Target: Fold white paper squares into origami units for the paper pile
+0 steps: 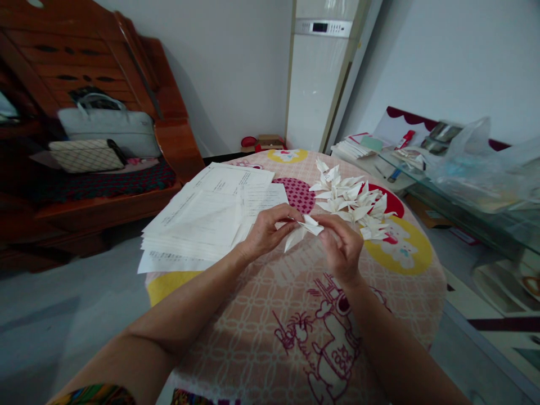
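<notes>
Above the middle of the round table, both hands hold one small folded paper crane (pixel 311 226) of white paper. My left hand (pixel 272 228) pinches it from the left between thumb and forefinger. On the other side, my right hand (pixel 342 244) grips its right end, fingers curled. A pointed flap of the paper hangs down between the hands. Just beyond my right hand lies a pile of similar folded white cranes (pixel 352 197). Left of my left hand is a stack of printed paper sheets (pixel 198 216), edges uneven.
A patterned cloth (pixel 253 337) covers the round table. To the right stands a glass-topped table (pixel 464 197) with a plastic bag (pixel 476 157) and papers. A wooden bench (pixel 177 140) at left bears a grey bag (pixel 113 132). A tall white air conditioner (pixel 316 84) stands behind.
</notes>
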Motion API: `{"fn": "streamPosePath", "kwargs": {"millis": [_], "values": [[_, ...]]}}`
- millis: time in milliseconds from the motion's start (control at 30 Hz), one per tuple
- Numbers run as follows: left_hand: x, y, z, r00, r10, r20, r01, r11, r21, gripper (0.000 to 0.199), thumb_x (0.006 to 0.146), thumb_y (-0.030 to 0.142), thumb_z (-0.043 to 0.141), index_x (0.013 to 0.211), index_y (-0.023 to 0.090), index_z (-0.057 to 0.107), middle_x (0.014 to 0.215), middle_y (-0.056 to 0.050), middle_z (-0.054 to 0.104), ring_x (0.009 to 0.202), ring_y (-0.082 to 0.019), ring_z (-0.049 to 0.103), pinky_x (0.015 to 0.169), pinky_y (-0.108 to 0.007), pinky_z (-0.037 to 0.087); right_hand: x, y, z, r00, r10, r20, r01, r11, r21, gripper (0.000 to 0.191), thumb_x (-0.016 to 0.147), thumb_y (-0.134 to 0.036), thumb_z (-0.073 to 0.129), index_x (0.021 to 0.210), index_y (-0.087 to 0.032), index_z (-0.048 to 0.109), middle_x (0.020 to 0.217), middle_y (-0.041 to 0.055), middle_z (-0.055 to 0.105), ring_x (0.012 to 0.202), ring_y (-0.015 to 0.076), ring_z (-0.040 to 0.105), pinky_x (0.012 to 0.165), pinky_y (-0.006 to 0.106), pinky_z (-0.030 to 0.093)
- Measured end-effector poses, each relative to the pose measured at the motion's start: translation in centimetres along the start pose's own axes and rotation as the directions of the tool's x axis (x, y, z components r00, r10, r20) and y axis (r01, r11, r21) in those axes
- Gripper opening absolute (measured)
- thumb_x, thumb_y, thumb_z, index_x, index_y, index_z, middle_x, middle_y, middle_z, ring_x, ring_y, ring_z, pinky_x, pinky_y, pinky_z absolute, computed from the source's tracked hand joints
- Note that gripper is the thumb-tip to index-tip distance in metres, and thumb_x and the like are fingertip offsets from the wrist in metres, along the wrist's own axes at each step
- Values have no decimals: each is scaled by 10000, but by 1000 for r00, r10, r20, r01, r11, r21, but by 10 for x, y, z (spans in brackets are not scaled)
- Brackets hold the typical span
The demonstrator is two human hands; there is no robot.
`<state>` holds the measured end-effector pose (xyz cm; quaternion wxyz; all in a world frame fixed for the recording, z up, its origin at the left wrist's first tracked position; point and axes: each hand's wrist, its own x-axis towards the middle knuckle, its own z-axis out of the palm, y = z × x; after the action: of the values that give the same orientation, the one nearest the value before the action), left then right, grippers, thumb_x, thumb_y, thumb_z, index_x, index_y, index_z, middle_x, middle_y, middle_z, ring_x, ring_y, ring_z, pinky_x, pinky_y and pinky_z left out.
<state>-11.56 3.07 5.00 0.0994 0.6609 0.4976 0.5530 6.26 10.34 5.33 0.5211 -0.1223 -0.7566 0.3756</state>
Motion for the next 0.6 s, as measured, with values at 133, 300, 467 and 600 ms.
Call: {"fn": "streamPosePath", "kwargs": {"millis": [133, 300, 467, 600], "values": [[0, -5, -1, 997, 53, 53, -57, 995, 81, 123, 933, 212, 574, 952, 173, 688, 915, -68, 700, 859, -152, 650, 785, -285, 519, 3, 1, -1, 995, 87, -53, -82, 993, 90, 228, 913, -276, 543, 889, -224, 763, 872, 38, 731, 841, 198, 672, 787, 336, 516], [0, -8, -1, 992, 95, 78, -106, 984, 145, 130, 942, 183, 553, 982, 164, 675, 913, -63, 688, 861, -144, 642, 771, -272, 508, 5, 10, -4, 987, 158, -15, -154, 978, 143, 126, 850, -288, 657, 832, -221, 762, 797, 13, 734, 767, 175, 668, 733, 307, 514], [0, -7, -1, 994, 78, 71, -88, 985, 148, 122, 940, 183, 547, 966, 160, 664, 908, -61, 675, 856, -143, 636, 754, -261, 514, 4, 11, -5, 986, 153, 63, -159, 980, 120, 90, 794, -279, 725, 857, -223, 757, 810, 10, 734, 763, 174, 672, 706, 297, 522], [-1, -6, -1, 997, 53, 62, -60, 992, 111, 106, 931, 187, 563, 965, 158, 659, 900, -54, 668, 840, -131, 630, 739, -238, 517, 3, 10, -4, 992, 122, 38, -123, 992, 28, 102, 822, -279, 689, 864, -210, 751, 820, 20, 731, 772, 179, 672, 717, 301, 524]]}}
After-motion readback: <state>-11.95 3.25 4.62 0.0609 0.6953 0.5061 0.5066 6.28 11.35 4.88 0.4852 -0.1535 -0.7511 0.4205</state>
